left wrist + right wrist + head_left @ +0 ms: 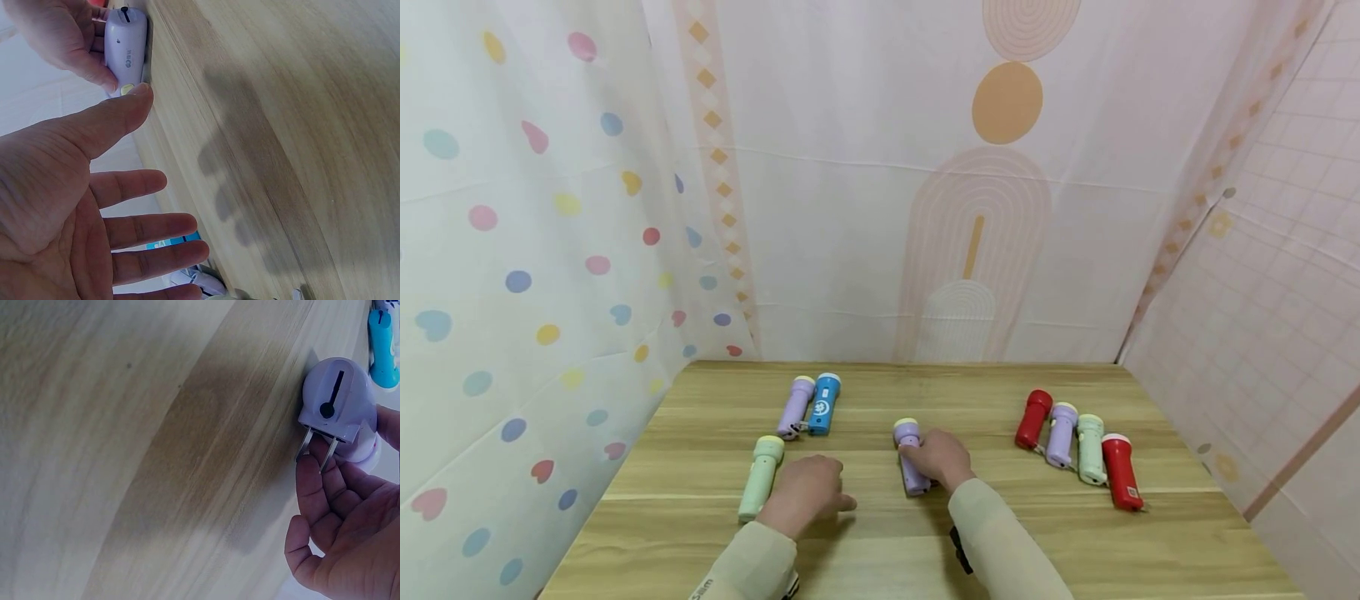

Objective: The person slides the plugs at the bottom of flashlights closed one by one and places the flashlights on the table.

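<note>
Near the middle of the table, my right hand (943, 460) grips a purple flashlight (914, 477), its pale yellow lens end pointing away from me. In the right wrist view, the tail of that flashlight (340, 400) shows a dark slot, and two metal plug prongs (331, 455) stick out beside the fingertips. My left hand (808, 493) hovers over the table with its fingers spread and straight, holding nothing, as its palm (56, 194) shows in the left wrist view. Just left of it lies a light green flashlight (762, 482), partly overlapped by the hand in the head view.
Behind the left hand, a purple flashlight (796, 407) and a blue flashlight (824, 405) lie side by side. Toward the right edge, a row holds a red (1033, 418), a purple (1062, 435), a green (1091, 450) and another red flashlight (1122, 473). Patterned curtains (850, 250) surround the table.
</note>
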`<state>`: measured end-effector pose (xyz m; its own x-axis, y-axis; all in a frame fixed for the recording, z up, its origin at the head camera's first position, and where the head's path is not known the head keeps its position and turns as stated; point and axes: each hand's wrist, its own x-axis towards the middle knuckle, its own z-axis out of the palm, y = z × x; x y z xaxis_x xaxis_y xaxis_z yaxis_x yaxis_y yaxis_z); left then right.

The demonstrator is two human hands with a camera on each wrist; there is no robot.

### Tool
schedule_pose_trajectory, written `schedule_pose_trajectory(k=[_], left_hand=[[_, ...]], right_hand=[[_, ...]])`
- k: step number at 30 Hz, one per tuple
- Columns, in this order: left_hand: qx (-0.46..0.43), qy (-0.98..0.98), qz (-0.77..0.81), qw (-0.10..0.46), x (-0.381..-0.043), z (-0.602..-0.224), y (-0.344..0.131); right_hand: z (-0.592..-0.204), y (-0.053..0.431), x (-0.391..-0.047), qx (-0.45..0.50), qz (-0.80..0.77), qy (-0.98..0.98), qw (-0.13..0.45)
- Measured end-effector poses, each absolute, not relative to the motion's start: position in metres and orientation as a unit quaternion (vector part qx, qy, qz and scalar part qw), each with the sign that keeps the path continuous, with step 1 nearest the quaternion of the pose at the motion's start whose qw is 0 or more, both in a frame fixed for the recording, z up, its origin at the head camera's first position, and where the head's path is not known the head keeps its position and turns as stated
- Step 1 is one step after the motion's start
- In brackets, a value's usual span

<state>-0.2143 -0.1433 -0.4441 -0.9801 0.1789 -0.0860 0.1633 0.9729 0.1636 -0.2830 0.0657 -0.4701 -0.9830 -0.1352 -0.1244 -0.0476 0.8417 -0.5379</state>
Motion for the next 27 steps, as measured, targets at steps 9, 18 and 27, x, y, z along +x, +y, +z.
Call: schedule_pose_trajectory(k=[9, 18, 27], left_hand=[[0.082, 0.992, 0.079, 0.058, -0.214, -0.443, -0.140], [0.081, 0.992, 0.075, 0.057, -0.215, -0.446, -0.139], [0.093, 0.991, 0.075, 0.053, -0.218, -0.450, -0.137]], right_hand=[[-0.475, 0.071, -0.284, -0.034, -0.341, 0.936, 0.084], [-0.469, 0.073, -0.278, -0.010, -0.432, 0.896, 0.102], [-0.470, 0.072, -0.274, 0.012, -0.509, 0.852, 0.121]])
